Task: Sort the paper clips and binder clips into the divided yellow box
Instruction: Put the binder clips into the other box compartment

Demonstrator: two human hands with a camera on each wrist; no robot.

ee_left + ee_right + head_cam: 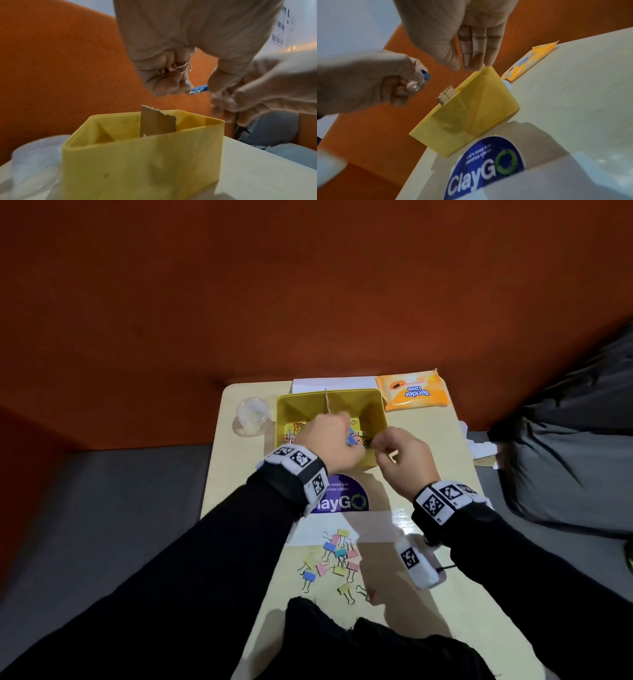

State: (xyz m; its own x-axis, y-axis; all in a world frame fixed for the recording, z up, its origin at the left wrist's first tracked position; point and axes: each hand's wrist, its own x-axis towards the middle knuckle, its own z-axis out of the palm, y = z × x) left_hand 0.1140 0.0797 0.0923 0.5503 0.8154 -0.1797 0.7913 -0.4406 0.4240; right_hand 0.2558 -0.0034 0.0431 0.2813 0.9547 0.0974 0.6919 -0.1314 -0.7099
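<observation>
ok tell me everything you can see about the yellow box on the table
The yellow box is an open-topped, squarish tub of slightly translucent plastic with rounded corners, standing upright at the table's far end. A torn brown cardboard divider stands across it, poking above the rim. Coloured clips lie inside on both sides. A clear plastic cup sits at its left, an orange wipes packet behind its right. The left hand, holding a blue binder clip, hovers over it.

Pale table [239, 474] against orange upholstered seating [308, 285], dim light.

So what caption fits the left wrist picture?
Left hand grips a blue binder clip above the divided yellow box.
</observation>
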